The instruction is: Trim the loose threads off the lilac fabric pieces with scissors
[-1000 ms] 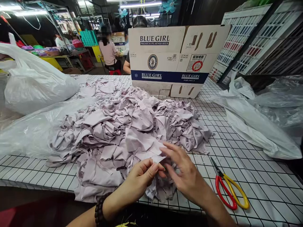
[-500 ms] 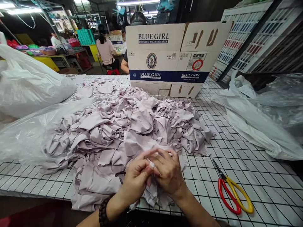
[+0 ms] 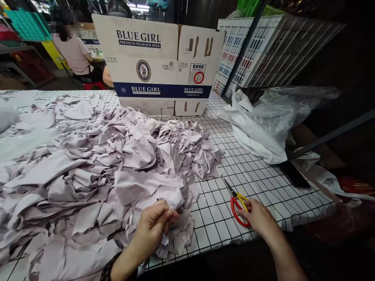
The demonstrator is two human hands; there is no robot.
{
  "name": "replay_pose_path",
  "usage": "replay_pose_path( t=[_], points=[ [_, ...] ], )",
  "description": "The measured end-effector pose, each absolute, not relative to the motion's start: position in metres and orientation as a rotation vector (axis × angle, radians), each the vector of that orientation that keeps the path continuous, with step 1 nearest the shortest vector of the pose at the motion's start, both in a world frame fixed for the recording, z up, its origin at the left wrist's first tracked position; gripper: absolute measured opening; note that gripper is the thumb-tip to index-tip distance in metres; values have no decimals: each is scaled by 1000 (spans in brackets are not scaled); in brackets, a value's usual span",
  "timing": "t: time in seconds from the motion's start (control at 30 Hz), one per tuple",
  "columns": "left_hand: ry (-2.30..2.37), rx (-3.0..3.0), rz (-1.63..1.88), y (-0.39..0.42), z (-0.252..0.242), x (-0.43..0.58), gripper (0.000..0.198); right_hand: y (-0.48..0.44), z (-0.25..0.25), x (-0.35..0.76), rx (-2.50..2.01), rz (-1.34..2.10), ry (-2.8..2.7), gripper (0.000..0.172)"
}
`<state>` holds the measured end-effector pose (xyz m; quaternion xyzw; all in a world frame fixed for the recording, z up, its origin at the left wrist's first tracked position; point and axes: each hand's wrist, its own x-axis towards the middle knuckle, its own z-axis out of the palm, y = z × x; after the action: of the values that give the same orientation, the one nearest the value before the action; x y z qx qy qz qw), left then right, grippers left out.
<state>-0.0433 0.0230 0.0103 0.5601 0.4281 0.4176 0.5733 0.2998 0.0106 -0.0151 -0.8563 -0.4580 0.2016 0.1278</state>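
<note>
My left hand point(image 3: 155, 224) is closed in a pinch at the right front of a heap of pale mauve fabric pieces point(image 3: 131, 148). A fabric piece point(image 3: 165, 238) hangs from its fingers; its upper part is hidden by the hand. To the right, my right hand point(image 3: 254, 214) grips the handles of a pair of scissors point(image 3: 234, 201), thumb by the red loop and fingers over the yellow one. The scissors lie on the table, dark blades pointing away and to the left. Part of the yellow loop is covered by my fingers.
A white Blue Girl beer carton point(image 3: 164, 66) stands behind the heap on the grid-patterned table cover point(image 3: 211, 222). Plastic bags point(image 3: 258, 125) lie at the right back, near a dark pole point(image 3: 243, 50) and white crates point(image 3: 249, 50). A person point(image 3: 73, 54) sits beyond the table.
My right hand has left the left hand and moved right onto the scissors. The left hand keeps its pinch on the fabric. The view has swung to the right.
</note>
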Motion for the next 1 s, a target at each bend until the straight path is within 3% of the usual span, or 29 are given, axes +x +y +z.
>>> replay_pose_path(
  t=[0.3,0.47,0.57,0.73,1.0],
  points=[
    [1050,1373,959,24,11,-43,43,-2,-21,320,-2343,897,-1242,22],
    [1049,1343,930,24,13,-39,45,-8,-1,278,-1944,1131,-1291,37],
    [1045,1370,922,24,17,-39,46,-8,25,224,-1708,1244,-1459,34],
    [1077,1454,977,23,22,-45,44,-2,58,161,-1761,948,-1863,37],
    [1011,1403,1028,23,16,-49,39,7,57,154,-1754,867,-2083,29]
  ],
)
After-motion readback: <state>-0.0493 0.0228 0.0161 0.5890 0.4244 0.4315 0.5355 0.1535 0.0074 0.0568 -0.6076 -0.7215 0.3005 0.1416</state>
